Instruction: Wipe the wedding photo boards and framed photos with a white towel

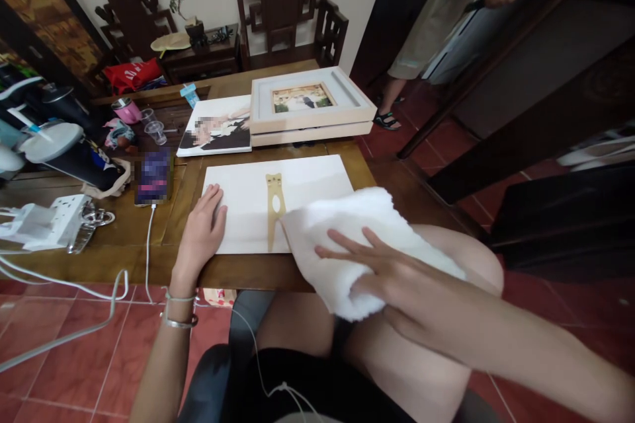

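Note:
A white panel (258, 195) with a tan stand piece (275, 208) on its back lies flat on the wooden table (183, 264). My left hand (201, 231) rests flat on the panel's near left corner, fingers stretched out. My right hand (381, 271) lies with fingers spread on a white cloth (347, 225). The cloth covers the panel's near right corner and hangs over the table edge.
A cream picture frame (310, 106) sits on a stack at the far side, beside a photo print (218, 125). A phone (153, 175), power strip (49, 218), cups and clutter fill the left. Another person (436, 13) stands at the back right. Dark wooden chairs line the wall.

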`<action>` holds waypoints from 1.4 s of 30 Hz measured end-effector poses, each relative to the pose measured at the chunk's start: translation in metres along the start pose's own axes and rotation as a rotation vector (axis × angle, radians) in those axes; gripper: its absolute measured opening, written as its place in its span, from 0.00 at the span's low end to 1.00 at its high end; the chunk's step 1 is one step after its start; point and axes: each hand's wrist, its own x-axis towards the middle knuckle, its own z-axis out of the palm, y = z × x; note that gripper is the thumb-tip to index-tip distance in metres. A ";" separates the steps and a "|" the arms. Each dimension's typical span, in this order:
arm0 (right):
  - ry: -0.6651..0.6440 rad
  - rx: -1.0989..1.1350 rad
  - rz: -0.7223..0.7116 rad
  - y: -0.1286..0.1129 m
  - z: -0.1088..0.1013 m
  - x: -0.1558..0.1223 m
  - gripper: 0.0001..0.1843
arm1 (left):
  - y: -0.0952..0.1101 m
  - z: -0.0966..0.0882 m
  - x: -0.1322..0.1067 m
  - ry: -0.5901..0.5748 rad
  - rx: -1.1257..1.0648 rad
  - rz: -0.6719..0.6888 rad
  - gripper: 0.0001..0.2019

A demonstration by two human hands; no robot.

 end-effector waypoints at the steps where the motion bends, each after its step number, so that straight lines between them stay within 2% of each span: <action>1: -0.040 0.018 0.016 0.007 -0.007 0.008 0.24 | 0.000 0.000 0.000 -0.008 0.016 0.001 0.21; 4: -0.092 0.019 0.054 0.041 -0.027 0.048 0.24 | 0.000 -0.002 -0.001 -0.032 0.058 0.006 0.22; 8: -0.020 -0.059 0.039 0.094 -0.040 0.104 0.21 | 0.000 -0.003 -0.001 -0.038 0.068 0.011 0.23; 10: -0.007 -0.080 0.044 0.110 -0.043 0.121 0.19 | 0.000 -0.003 -0.001 -0.043 0.064 0.008 0.22; 12: 0.000 -0.085 0.050 0.114 -0.043 0.126 0.19 | 0.001 -0.003 -0.001 -0.051 0.061 0.005 0.22; 15: -0.002 -0.089 0.052 0.097 -0.036 0.111 0.23 | 0.001 -0.002 -0.001 -0.054 0.064 0.005 0.22; 18: -0.009 -0.084 0.071 0.061 -0.022 0.074 0.27 | -0.001 -0.001 -0.001 -0.047 0.075 0.025 0.23; 22: -0.057 -0.074 0.026 0.014 -0.007 0.017 0.23 | -0.004 0.001 -0.001 -0.021 0.103 0.055 0.23; 25: -0.085 -0.036 -0.011 -0.002 -0.009 -0.002 0.22 | -0.005 0.001 -0.001 -0.017 0.111 0.060 0.23; 28: -0.095 0.008 0.034 0.005 -0.019 0.012 0.23 | -0.005 0.001 -0.001 -0.024 0.108 0.057 0.23; 32: -0.070 -0.017 0.178 0.032 -0.022 0.072 0.28 | -0.005 0.001 -0.001 -0.030 0.107 0.057 0.23; 36: 0.034 -0.123 0.350 0.038 -0.005 0.128 0.30 | -0.004 0.001 -0.001 -0.036 0.101 0.046 0.23; 39: 0.045 -0.144 0.262 0.019 0.011 0.132 0.27 | -0.004 0.001 -0.001 -0.049 0.097 0.039 0.24; 42: 0.056 -0.107 0.088 -0.011 0.022 0.102 0.20 | -0.003 0.001 -0.001 -0.059 0.108 0.032 0.25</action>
